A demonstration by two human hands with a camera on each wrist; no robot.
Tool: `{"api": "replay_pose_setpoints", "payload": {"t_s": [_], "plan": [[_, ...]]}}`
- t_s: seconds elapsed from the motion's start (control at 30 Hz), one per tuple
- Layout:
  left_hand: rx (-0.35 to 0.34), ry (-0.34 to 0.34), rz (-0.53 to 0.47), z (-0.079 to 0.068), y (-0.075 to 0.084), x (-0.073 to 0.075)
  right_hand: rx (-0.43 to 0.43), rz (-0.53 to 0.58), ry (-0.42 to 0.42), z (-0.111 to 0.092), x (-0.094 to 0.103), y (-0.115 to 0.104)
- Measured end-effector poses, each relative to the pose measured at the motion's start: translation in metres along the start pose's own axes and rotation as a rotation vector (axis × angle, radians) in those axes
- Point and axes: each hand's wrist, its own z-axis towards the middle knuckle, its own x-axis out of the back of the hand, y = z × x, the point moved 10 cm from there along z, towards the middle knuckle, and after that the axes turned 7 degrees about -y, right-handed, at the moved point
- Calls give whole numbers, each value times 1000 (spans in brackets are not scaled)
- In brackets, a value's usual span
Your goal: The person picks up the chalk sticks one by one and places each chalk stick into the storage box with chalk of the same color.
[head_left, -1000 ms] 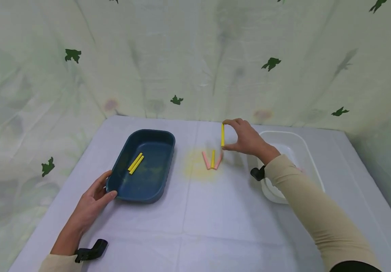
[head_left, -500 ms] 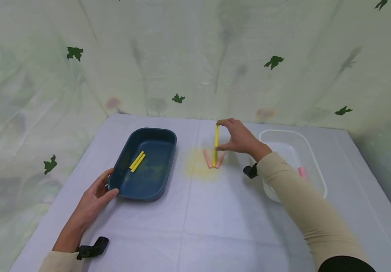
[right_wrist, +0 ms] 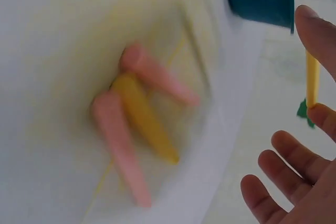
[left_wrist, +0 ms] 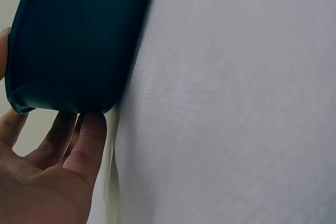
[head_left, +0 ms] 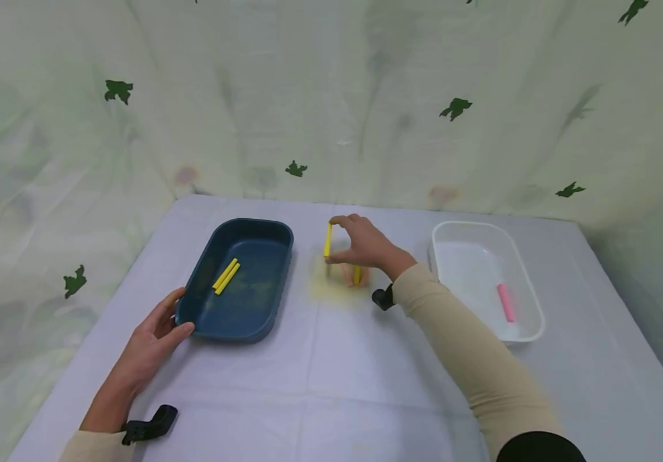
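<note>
1. Some of the work is looking done, I think: three sticks are lying in a fan on the desk – a middle yellow stick between two pink sticks.
2. One yellow stick is hanging above the desk, between the fan and the blue tub, so it is not resting anywhere yet.
3. Two spare yellow sticks are lying side by side in the blue tub, and a lone pink stick is lying in the white tub; these may be left over for later.
4. The right arm is reaching in across the desk. The right hand is pinching the yellow stick by its two ends – thumb and pointer – and its other fingers are spreading loosely.
5. The left hand is holding the blue tub's near corner, thumb and fingers pressing around it.
</note>
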Motion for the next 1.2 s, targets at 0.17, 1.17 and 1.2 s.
{"api": "replay_pose_setpoints", "payload": {"t_s": [0.17, 1.17, 1.2], "plan": [[14, 6, 3, -5, -5, 0, 50, 14, -11, 12, -15, -26], [20, 5, -5, 1, -3, 1, 68, 153, -147, 33, -57, -72], [22, 5, -4, 1, -4, 1, 67, 158, -150, 33, -58, -71]]}}
